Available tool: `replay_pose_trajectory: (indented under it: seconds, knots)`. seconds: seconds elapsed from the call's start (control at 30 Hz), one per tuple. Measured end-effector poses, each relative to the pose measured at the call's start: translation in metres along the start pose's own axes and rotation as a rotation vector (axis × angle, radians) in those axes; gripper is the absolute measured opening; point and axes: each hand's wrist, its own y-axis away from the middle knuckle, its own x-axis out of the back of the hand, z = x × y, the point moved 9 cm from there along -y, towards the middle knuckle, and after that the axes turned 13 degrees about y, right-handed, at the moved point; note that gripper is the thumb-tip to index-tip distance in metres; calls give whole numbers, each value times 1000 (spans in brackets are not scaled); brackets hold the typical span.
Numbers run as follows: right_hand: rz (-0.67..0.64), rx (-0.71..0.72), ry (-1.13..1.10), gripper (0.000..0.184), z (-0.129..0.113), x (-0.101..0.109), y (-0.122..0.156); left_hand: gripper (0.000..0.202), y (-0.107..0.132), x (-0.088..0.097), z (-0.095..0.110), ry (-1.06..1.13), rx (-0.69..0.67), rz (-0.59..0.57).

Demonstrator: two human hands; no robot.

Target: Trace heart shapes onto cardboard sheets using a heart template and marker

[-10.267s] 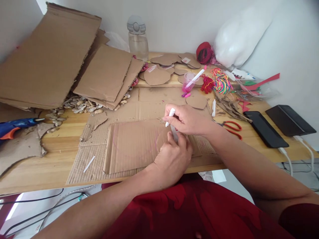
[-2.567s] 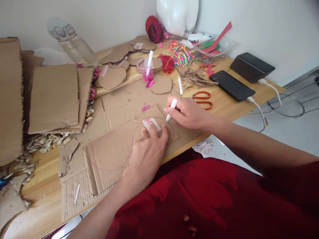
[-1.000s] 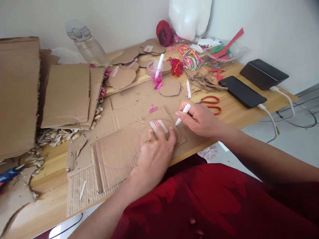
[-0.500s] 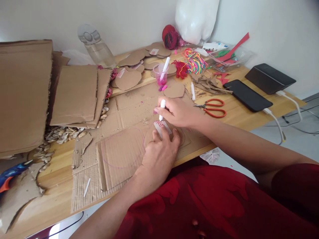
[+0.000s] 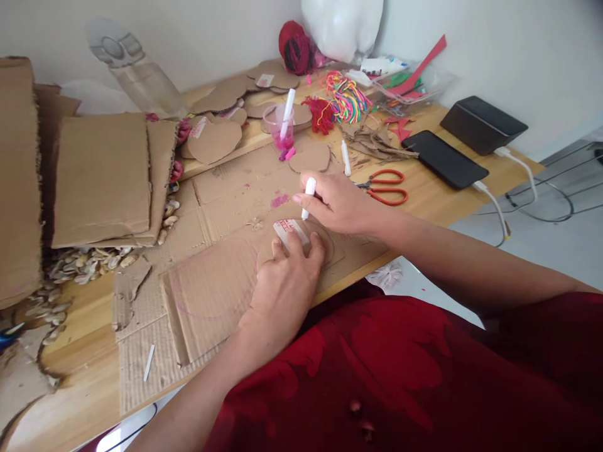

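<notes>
My right hand (image 5: 336, 202) is closed around a white marker (image 5: 308, 196), held almost upright with its lower end down by the edge of a cut cardboard piece. That piece carries a white and red sticker (image 5: 284, 227). Pressing on it, my left hand (image 5: 288, 276) lies with fingers spread and partly covers the sticker. Beneath is a cardboard sheet (image 5: 217, 279) with a faint curved pink outline. A pink smudge (image 5: 279, 200) marks the larger cardboard (image 5: 230, 179) beyond. Whether the marker tip touches the cardboard I cannot tell.
Right of my hands lie orange-handled scissors (image 5: 386, 186), another white marker (image 5: 345, 157) and a black phone (image 5: 445, 159). A cup of pink liquid (image 5: 279, 132) holds a white stick-like pen. Cardboard sheets (image 5: 103, 176) and peanut shells (image 5: 89, 263) are at left, a clear bottle (image 5: 136, 72) behind.
My right hand and the marker have moved right from the sticker along the cardboard piece, uncovering the pink smudge. The left hand stays on the piece. The whole view has shifted.
</notes>
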Motion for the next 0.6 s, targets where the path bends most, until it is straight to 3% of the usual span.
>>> replay_pose_trajectory:
  seconds: [0.33,0.6]
  knots:
    - [51,-190,44,25,8,22,54,56,1,4,1,-11,-4,-10]
    - [86,-183,-10,24,5,26,62,56,2,8,2,-8,-25,8]
